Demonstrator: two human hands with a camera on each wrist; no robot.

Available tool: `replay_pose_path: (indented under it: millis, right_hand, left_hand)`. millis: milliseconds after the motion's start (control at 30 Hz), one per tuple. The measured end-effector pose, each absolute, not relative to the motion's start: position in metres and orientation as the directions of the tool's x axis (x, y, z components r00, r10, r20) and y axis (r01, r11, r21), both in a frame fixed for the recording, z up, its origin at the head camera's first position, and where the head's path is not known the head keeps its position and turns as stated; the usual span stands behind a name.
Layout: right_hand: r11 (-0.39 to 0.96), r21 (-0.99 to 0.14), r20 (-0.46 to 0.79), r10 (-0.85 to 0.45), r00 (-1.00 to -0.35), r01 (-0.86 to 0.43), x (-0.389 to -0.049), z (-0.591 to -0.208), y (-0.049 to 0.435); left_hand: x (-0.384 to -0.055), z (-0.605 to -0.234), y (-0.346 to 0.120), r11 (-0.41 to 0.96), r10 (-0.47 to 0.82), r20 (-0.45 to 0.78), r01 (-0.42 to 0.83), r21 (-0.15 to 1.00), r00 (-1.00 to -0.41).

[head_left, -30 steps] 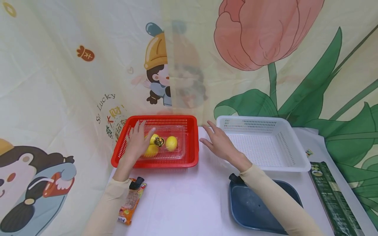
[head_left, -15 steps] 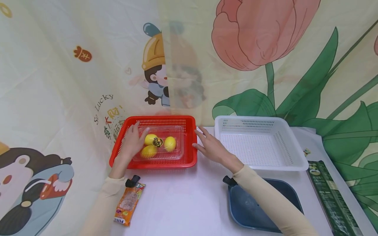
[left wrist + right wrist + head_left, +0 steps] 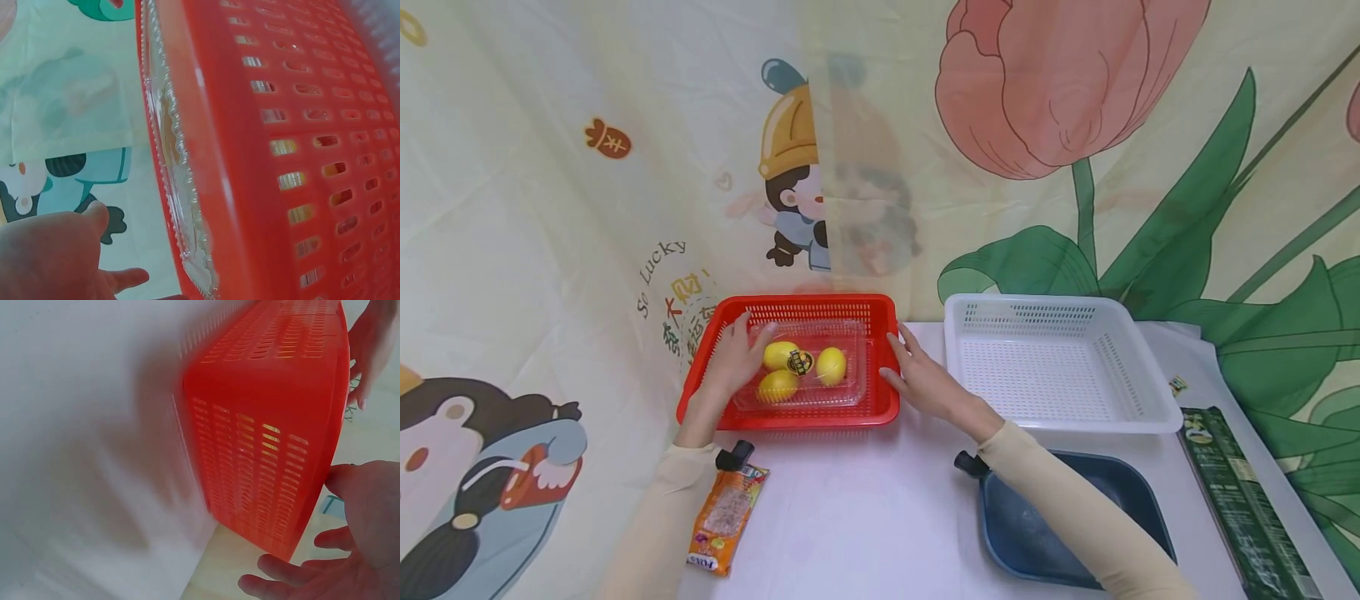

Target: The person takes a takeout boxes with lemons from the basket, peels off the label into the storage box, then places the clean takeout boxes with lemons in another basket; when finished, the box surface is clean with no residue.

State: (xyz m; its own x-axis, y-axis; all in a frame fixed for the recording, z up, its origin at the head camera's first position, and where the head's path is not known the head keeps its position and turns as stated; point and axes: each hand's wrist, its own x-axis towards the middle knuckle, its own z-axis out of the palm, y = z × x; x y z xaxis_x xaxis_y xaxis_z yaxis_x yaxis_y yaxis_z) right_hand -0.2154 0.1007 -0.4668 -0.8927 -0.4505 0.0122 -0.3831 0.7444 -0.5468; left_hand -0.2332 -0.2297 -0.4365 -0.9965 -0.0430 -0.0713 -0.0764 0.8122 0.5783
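1. Orange packet [image 3: 726, 521]: 1, printed, on the desk [image 3: 857, 517] in front of the red basket, near the left sleeve.
2. Left hand [image 3: 730, 362]: 1, released, fingers extended and apart, over the left side of the red basket. Contact with the rim cannot be told.
3. Red basket [image 3: 820, 419]: 1, on the desk, against the backdrop cloth. Rectangular, glossy plastic, smooth rim, walls pierced by rows of slots.
4. Clear box [image 3: 856, 367]: 1, lying flat inside the red basket. Transparent, with a ridged edge; 1 round black-and-yellow label [image 3: 801, 362] on top.
5. Yellow fruits [image 3: 831, 366]: 3 visible in the box, 2 towards the left and 1 towards the right; smooth and rounded.
6. Right hand [image 3: 928, 383]: 1, released, fingers spread, at the red basket's right rim; the thumb is at the edge.
7. Dark blue tray [image 3: 1030, 533]: 1, on the desk, partly hidden by the right sleeve.
8. White basket [image 3: 1037, 375]: 1, slotted, behind the tray.
9. Small wrapper [image 3: 1177, 385]: 1, just beside the white basket.
10. Green packet [image 3: 1240, 492]: 1, long, lying at the far right.
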Motion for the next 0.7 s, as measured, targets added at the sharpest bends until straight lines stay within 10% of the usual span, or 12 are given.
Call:
replay_pose_path:
  millis: [700]
  right_hand:
    - [0.726, -0.598, -0.018, -0.436, -0.9, -0.34, -0.213, -0.482, 0.092]
  left_hand:
    - [-0.24, -0.426, -0.239, 0.684, -0.06, -0.36, -0.301, 0.665, -0.931]
